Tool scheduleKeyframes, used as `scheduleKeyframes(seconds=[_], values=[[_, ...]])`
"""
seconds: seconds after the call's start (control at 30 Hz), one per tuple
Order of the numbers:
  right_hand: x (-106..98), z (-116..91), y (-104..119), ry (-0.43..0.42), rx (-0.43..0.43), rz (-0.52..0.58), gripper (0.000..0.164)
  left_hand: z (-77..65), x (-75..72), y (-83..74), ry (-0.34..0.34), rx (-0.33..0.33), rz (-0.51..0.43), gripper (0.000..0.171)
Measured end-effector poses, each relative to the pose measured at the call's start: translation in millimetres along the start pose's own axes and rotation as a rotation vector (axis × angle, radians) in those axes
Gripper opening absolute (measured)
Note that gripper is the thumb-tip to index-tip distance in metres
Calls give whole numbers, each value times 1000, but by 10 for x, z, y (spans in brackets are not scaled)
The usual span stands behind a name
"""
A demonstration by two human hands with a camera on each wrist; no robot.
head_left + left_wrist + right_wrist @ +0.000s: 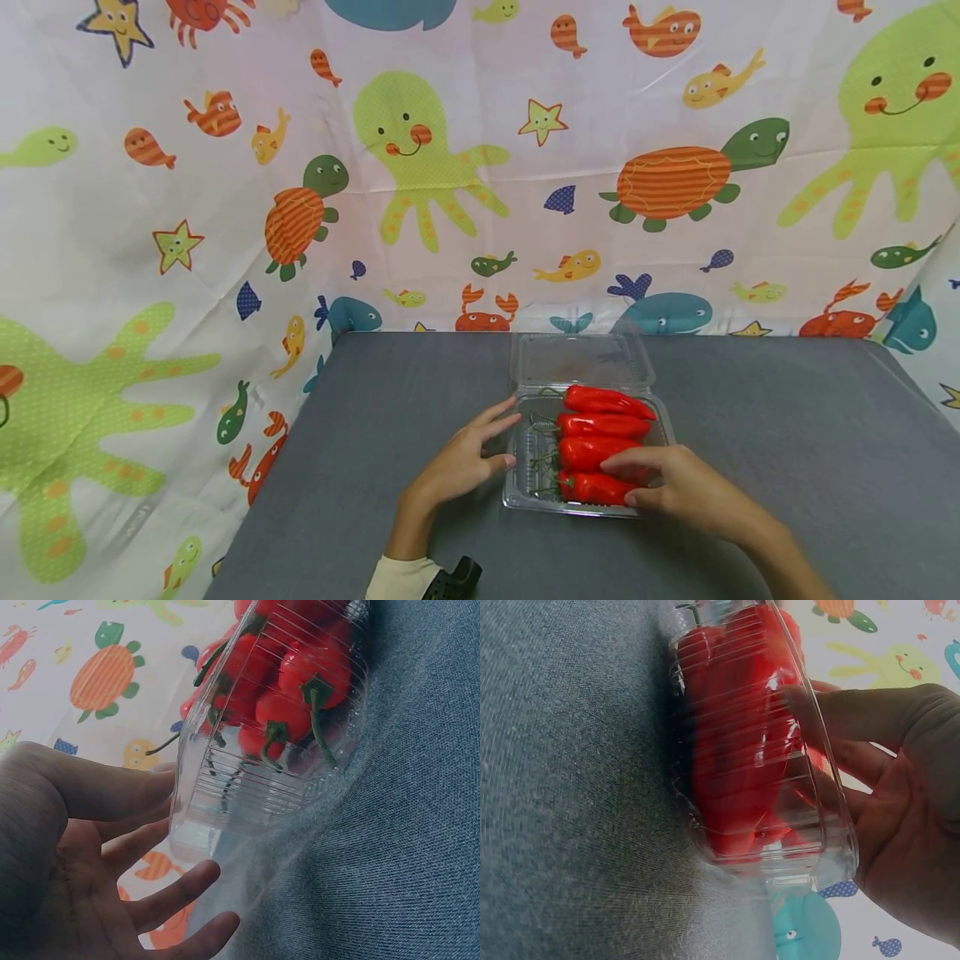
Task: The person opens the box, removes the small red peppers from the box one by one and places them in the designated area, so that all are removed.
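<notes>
Several red peppers [600, 426] with green stems lie side by side in a clear plastic clamshell box [577, 511], stems toward the left. My right hand [686, 492] reaches over the box's right edge and holds the nearest red pepper [595, 489] between thumb and fingers. Through the clear wall, the right wrist view shows the thumb against a pepper [742, 727]. At the box's left side, my left hand [467, 458] has its fingers spread, with fingertips at the rim. In the left wrist view, pepper stems [319, 720] show through the ribbed wall.
The box's clear lid [581, 360] is folded back toward the rear of the grey cloth-covered table [390, 400]. A white curtain with printed sea animals [465, 275] hangs behind and along the left. A dark device [453, 579] sits at the left wrist.
</notes>
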State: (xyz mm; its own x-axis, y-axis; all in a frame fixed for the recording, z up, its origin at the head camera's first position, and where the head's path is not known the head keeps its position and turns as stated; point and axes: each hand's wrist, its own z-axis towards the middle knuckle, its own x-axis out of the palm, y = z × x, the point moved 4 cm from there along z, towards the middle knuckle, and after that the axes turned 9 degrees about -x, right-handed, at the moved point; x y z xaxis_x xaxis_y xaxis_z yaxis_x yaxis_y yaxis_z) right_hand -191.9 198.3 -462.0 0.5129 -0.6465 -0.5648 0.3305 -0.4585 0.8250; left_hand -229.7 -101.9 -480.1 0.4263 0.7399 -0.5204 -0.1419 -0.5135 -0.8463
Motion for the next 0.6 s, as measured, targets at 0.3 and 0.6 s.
scheduleKeyframes(seconds=[0.3, 0.6], values=[[3, 11, -9, -6, -8, -32, 40, -2, 0, 7, -2, -2, 0, 63], [-4, 8, 0, -3, 2, -77, 39, -4, -3, 7, -4, -6, 2, 62]])
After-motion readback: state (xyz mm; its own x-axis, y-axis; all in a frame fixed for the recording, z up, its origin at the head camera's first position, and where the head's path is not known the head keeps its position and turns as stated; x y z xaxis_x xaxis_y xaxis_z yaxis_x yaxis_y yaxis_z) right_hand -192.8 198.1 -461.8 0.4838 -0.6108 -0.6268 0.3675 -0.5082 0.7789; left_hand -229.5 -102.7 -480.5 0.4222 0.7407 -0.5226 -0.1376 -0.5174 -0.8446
